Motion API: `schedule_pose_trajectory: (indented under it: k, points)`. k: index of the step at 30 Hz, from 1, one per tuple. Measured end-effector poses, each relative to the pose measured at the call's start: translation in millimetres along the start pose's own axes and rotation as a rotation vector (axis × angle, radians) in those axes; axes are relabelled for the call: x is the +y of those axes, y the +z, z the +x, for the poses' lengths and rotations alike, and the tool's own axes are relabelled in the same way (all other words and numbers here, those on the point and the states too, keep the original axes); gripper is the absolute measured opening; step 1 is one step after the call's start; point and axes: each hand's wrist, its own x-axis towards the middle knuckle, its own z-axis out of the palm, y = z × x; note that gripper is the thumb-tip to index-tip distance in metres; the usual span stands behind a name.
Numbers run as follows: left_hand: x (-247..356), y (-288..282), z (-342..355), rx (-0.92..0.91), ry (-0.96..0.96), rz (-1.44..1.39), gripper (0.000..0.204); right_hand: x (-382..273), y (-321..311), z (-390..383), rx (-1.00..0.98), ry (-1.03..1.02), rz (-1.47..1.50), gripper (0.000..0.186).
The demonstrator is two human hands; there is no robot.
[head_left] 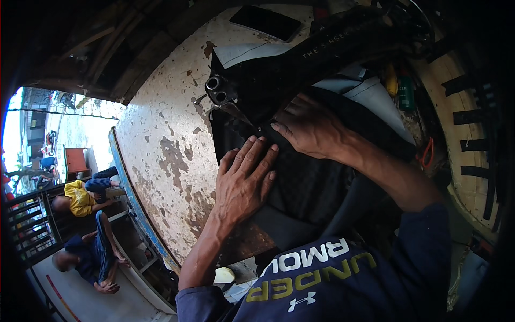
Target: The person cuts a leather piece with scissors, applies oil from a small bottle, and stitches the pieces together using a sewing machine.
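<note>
A black sewing machine (300, 64) reaches in from the upper right, its needle end over dark cloth. Black cloth (316, 188) spreads under the needle and hangs down toward my lap. My left hand (244, 180) lies on the cloth's left part, fingers stretched out and slightly spread, just below the presser foot. Close to the right of the needle, my right hand (311, 129) rests on the same cloth with its fingers bent a little and its thumb apart. The machine's arm shades some of its fingertips. I see no tool in either hand.
The worn, paint-chipped table (166, 145) runs left to a blue edge. A dark phone (265, 23) lies at the back. Pale cloth (375, 102), a green bottle (406, 94) and red-handled scissors (427, 154) are at right. Two people (80, 198) sit beyond the table.
</note>
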Motion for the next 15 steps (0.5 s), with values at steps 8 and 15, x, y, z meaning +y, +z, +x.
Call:
schedule_pose_trajectory:
  k: [8,15]
  points:
    - [-14,-5,3,-0.043,0.045,-0.004,0.052,-3,2,3,0.007,0.011,-0.035,0.034]
    - [-26,-10,8,-0.063,0.073,0.014,0.052,-2,2,4,-0.043,-0.029,-0.164,0.031]
